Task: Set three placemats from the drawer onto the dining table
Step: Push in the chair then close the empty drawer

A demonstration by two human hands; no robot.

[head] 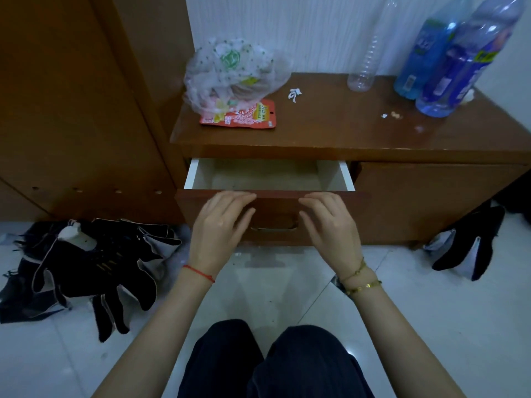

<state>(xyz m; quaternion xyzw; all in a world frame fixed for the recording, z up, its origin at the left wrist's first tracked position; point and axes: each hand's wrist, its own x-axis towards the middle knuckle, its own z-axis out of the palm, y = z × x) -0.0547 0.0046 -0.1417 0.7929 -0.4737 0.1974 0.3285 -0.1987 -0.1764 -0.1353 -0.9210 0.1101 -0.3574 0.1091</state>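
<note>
The drawer of a low wooden cabinet stands partly pulled out, and its pale inside looks bare; no placemat shows in it. My left hand and my right hand hover in front of the brown drawer front, fingertips at its top edge. The fingers of both hands are loosely bent and hold nothing. A metal handle sits between the two hands. No dining table is in view.
On the cabinet top lie a plastic bag, a red snack packet and three plastic bottles. Dark cloth pieces are heaped on the tiled floor at left, another dark item at right. A tall wooden wardrobe stands left.
</note>
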